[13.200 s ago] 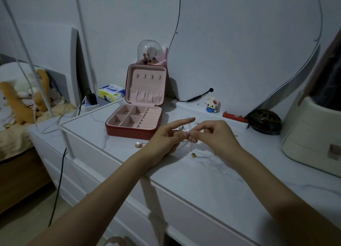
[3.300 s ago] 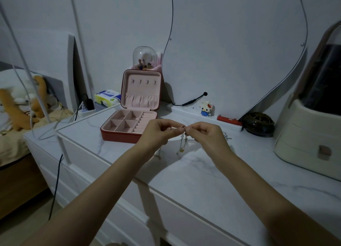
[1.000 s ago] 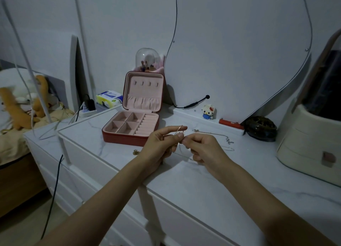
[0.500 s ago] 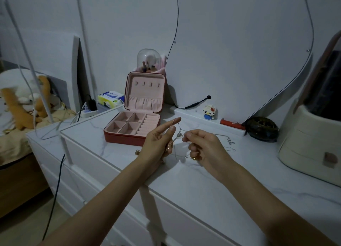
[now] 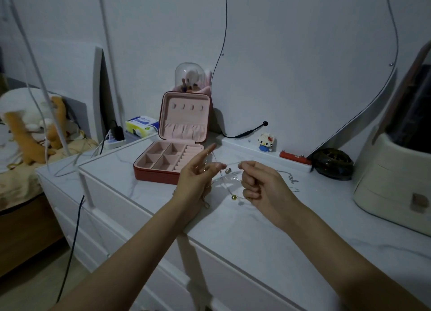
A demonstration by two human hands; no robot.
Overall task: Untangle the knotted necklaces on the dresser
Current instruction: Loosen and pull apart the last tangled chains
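Thin tangled necklace chains [image 5: 229,179] hang between my two hands, just above the white marble dresser top [image 5: 245,229]. My left hand [image 5: 198,177] is raised with the index finger straight, and a chain runs over its fingertips, held between thumb and middle finger. My right hand [image 5: 261,184] is curled and pinches the chain at its thumb and forefinger. A taut strand spans the gap between the hands. A small gold bead [image 5: 234,197] dangles low on a loop. More chain [image 5: 291,180] trails on the dresser behind my right hand.
An open red jewellery box [image 5: 172,156] with pink lining stands behind my left hand. A toy figure [image 5: 266,141], a red bar [image 5: 295,158] and a dark round dish [image 5: 332,162] line the back ledge. A cream organiser [image 5: 394,182] stands at the right.
My hands have drawn a little further apart, pulling a strand taut between them. The left index finger stays raised, and the gold bead now hangs between the hands.
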